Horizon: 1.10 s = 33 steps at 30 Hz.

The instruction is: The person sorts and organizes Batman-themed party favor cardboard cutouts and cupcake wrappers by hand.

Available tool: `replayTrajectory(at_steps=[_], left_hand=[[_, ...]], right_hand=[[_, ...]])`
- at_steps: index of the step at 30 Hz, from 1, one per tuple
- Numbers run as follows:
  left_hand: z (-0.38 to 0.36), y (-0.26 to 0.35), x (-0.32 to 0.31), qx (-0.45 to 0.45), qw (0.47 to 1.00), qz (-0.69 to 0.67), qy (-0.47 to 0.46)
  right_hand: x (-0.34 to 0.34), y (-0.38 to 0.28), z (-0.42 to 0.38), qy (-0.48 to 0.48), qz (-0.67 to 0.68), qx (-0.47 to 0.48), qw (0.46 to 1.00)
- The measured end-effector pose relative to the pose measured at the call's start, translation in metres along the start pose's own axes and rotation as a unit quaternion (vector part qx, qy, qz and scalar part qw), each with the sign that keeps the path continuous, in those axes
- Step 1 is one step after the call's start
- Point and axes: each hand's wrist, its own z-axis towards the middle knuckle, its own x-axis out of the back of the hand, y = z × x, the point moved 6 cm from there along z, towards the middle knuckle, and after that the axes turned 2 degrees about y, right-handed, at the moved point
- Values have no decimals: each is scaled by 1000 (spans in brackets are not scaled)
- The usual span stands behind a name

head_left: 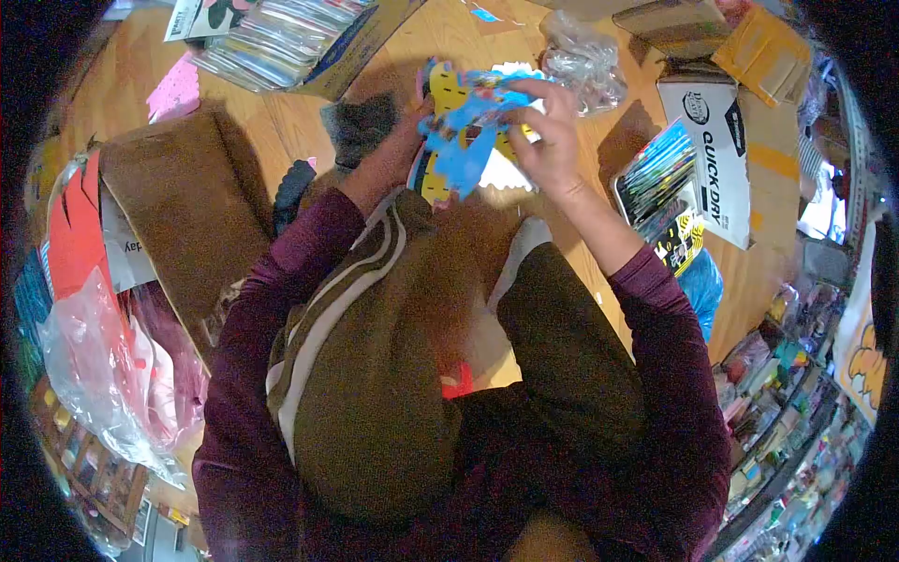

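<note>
In front of my knees, I hold a bunch of flat, brightly coloured cutouts, some blue (461, 167) and some yellow with black dashes (450, 91). My left hand (409, 131) grips the bunch at its left edge, with the fingers partly hidden behind it. My right hand (551, 133) pinches the blue, multicoloured part from the right, its fingertips blurred. A white, wavy-edged piece (506, 170) shows behind and below the right fingers. What is printed on the blue pieces is too smeared to read.
An open cardboard box (178, 178) stands on the left beside a clear plastic bag (103, 347). A box of plastic-sleeved packs (276, 42) lies at the back left. Crumpled clear plastic (582, 66) and a white QUICK DRY box (716, 159) are at the right on the wood floor (300, 122).
</note>
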Motion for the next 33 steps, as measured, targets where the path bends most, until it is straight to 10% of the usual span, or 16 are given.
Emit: replayTrajectory(at_steps=[10,15,21,25,27,31,33], left_hand=[[-14,7,-34,95,982,-88,-139],[-4,24,-25,-124,983,136,-9],[-9,23,-22,-51,993,107,2],[-9,7,-18,87,995,-17,-50],[-8,6,-32,64,997,4,-42],[-32,13,-63,-28,978,191,-74],[-28,-1,-56,53,995,58,-65]], right_hand=[[-16,0,-7,-81,44,37,995],[2,-6,7,-53,6,79,995],[20,5,19,-117,129,27,984],[22,-2,24,-235,391,-63,888],[15,-32,20,-350,623,-110,691],[-6,-30,20,-440,544,-72,710],[-8,-24,26,-416,517,-60,745]])
